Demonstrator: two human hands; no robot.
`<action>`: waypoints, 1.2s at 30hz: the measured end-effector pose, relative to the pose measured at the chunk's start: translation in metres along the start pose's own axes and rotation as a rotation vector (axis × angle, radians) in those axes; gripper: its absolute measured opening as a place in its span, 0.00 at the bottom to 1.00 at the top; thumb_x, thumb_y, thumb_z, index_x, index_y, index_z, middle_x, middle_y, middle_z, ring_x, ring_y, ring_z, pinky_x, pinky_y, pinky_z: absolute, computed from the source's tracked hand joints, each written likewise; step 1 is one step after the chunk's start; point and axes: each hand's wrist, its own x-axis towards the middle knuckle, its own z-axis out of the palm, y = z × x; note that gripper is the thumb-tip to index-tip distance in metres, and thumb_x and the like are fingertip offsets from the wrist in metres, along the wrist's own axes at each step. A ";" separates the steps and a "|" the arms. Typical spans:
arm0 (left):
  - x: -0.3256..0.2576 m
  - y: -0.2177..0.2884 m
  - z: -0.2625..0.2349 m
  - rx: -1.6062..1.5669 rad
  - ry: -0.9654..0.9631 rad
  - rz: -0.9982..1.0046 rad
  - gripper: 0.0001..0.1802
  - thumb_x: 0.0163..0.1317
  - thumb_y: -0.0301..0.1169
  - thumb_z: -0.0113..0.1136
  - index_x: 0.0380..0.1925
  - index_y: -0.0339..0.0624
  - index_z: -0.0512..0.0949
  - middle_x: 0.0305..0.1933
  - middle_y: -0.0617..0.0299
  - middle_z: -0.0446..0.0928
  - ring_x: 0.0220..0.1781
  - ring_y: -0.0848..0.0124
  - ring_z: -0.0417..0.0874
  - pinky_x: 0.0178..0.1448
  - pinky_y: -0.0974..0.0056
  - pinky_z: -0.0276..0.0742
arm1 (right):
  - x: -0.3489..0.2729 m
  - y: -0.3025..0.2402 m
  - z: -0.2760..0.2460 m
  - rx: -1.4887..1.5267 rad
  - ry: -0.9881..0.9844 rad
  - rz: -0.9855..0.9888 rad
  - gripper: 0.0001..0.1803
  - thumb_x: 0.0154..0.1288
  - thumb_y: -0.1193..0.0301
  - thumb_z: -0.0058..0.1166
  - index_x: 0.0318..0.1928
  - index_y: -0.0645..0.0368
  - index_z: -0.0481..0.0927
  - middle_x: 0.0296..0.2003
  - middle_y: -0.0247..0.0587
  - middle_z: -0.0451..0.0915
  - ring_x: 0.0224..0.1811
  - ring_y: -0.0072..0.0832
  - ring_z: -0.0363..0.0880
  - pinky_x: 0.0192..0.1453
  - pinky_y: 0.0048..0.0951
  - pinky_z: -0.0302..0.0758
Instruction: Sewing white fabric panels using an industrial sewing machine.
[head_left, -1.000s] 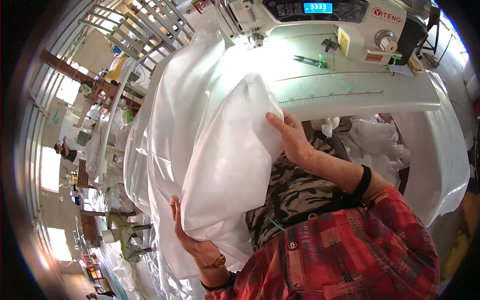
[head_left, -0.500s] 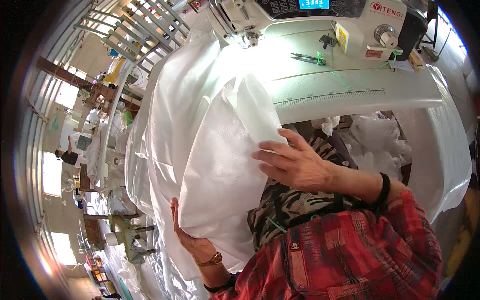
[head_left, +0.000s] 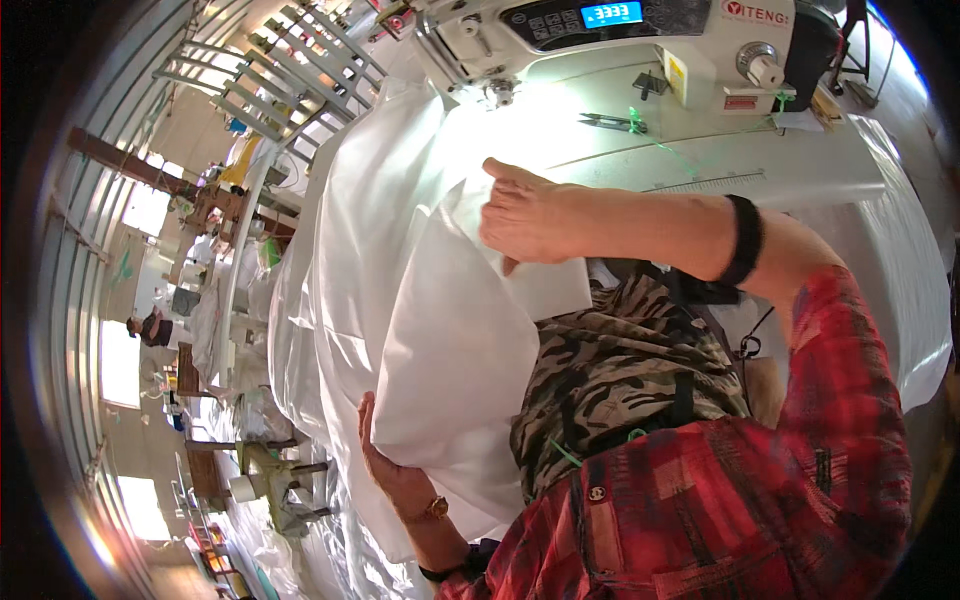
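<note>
White sheet fabric (head_left: 450,340) hangs in broad folds from the sewing machine's bed down over my lap. At its upper part, just short of the machine's needle area, my right hand (head_left: 527,218) is closed with curled fingers on the folded edge; some fingertips are hidden. My left hand (head_left: 392,468) lies lower down, fingers stretched out along the outer side of the fabric, partly covered by it. The sewing machine (head_left: 690,70) stands ahead, its lamp lighting the needle area brightly.
Black thread snips (head_left: 610,123) with green thread lie on the machine table (head_left: 700,150), right of the needle. A printed ruler scale (head_left: 710,182) runs near the table's front edge. Metal slatted racks (head_left: 290,70) stand at the far left. Another person (head_left: 150,327) is in the distance.
My right hand has moved up and left from the fabric's right side to its upper edge, and its fingers have curled. The left hand stays against the fabric. The view has shifted slightly.
</note>
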 end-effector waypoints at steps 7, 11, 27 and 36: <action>0.017 -0.025 0.007 -0.599 0.097 -0.447 0.15 0.63 0.25 0.56 0.49 0.33 0.77 0.50 0.57 0.76 0.55 0.65 0.77 0.57 0.62 0.78 | -0.085 -0.005 0.045 0.242 -0.127 -0.166 0.20 0.57 0.53 0.58 0.22 0.59 0.81 0.27 0.41 0.80 0.39 0.37 0.80 0.44 0.41 0.75; 0.021 -0.028 0.012 -0.885 0.191 -0.749 0.09 0.63 0.23 0.57 0.43 0.36 0.78 0.42 0.60 0.79 0.44 0.69 0.82 0.49 0.64 0.81 | -0.122 -0.023 0.063 0.419 -0.392 -0.223 0.19 0.57 0.52 0.57 0.26 0.57 0.82 0.27 0.45 0.81 0.34 0.39 0.82 0.39 0.44 0.76; 0.047 0.055 -0.002 0.327 -0.108 0.242 0.08 0.62 0.23 0.57 0.40 0.31 0.80 0.38 0.52 0.82 0.44 0.59 0.83 0.56 0.62 0.74 | -0.046 -0.125 0.079 2.260 0.284 0.487 0.19 0.67 0.61 0.56 0.42 0.69 0.79 0.39 0.48 0.82 0.45 0.36 0.79 0.48 0.36 0.75; 0.067 0.087 0.086 0.058 -0.906 -0.164 0.19 0.57 0.36 0.68 0.43 0.34 0.77 0.26 0.50 0.77 0.27 0.67 0.82 0.33 0.65 0.75 | -0.048 -0.174 0.050 0.655 0.691 -0.264 0.09 0.55 0.70 0.57 0.35 0.62 0.78 0.31 0.44 0.79 0.42 0.39 0.79 0.46 0.37 0.75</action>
